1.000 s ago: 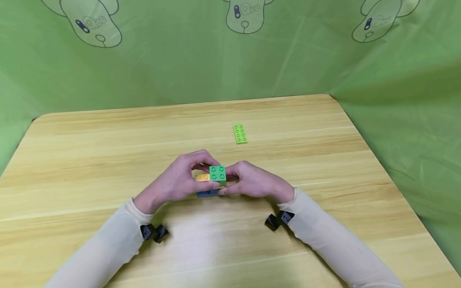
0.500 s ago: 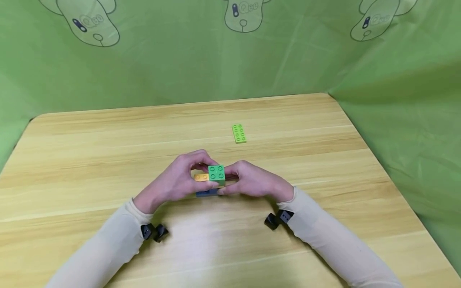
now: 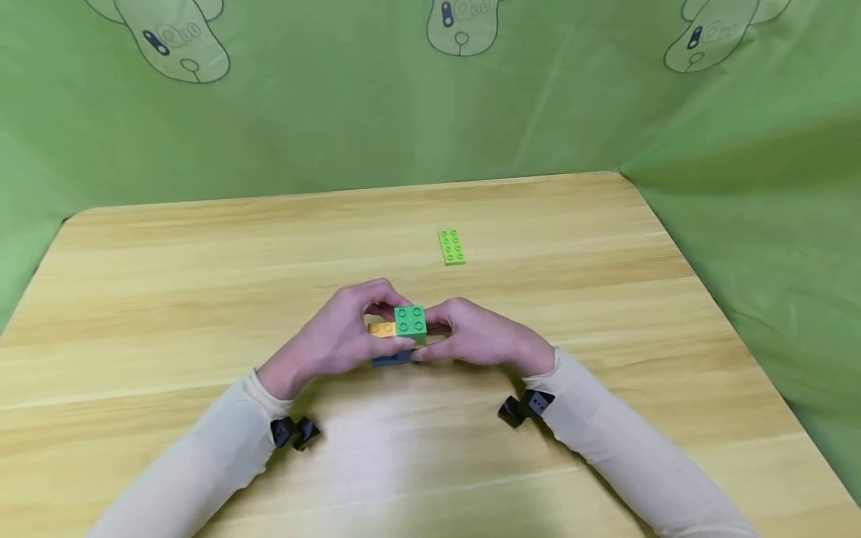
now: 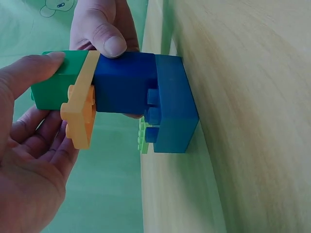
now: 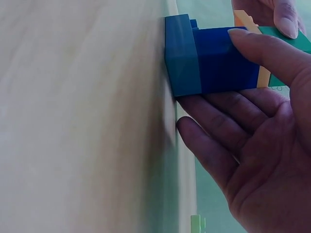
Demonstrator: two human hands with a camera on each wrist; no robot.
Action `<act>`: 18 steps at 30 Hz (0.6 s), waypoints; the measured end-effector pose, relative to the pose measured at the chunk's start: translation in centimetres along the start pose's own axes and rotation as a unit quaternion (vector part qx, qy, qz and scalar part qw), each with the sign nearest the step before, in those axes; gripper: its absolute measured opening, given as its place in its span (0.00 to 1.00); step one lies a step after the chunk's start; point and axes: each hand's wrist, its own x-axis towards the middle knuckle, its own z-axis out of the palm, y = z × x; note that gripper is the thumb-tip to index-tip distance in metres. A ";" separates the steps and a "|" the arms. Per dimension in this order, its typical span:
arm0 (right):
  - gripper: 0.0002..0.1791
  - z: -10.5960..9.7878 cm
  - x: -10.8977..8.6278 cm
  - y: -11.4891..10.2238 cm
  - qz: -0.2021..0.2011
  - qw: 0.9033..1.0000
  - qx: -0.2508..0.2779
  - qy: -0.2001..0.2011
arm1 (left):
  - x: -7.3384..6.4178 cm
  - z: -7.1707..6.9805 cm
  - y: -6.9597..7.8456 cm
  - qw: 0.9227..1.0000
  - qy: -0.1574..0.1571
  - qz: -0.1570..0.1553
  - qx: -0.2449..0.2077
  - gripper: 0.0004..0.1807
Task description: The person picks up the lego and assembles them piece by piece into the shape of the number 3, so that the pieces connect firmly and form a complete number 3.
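Observation:
A stack of toy building bricks stands on the table between my hands. At its base is a blue brick (image 4: 177,104), then a dark blue brick (image 4: 125,82), a thin orange plate (image 4: 77,116) jutting to the left, and a green brick (image 3: 410,321) with studs on top. My left hand (image 3: 339,332) pinches the green brick between thumb and fingers. Lower down, my right hand (image 3: 480,332) grips the dark blue brick, its thumb on the near face and fingers behind. The head view hides much of the lower stack behind the fingers.
A flat lime-green plate (image 3: 451,247) with studs lies on the wooden table (image 3: 202,261) beyond the hands. A green curtain (image 3: 336,119) rises along the table's back and right edges. A small black camera (image 3: 296,433) sits on each wrist.
Both hands keep their hold and the stack looks unchanged. The whole head view has shifted slightly.

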 end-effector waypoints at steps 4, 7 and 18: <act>0.15 -0.1 -0.1 0.0 0.000 1.000 -0.007 0.003 | 0.0 0.1 0.0 1.000 0.005 -0.002 -0.002 0.16; 0.16 -0.1 -0.2 0.0 0.006 1.000 -0.010 0.003 | 0.0 0.1 0.0 1.000 0.002 -0.008 -0.011 0.16; 0.18 0.1 -0.8 -0.3 -0.010 0.998 -0.050 0.040 | 0.0 -0.2 0.2 1.000 -0.011 -0.018 0.000 0.16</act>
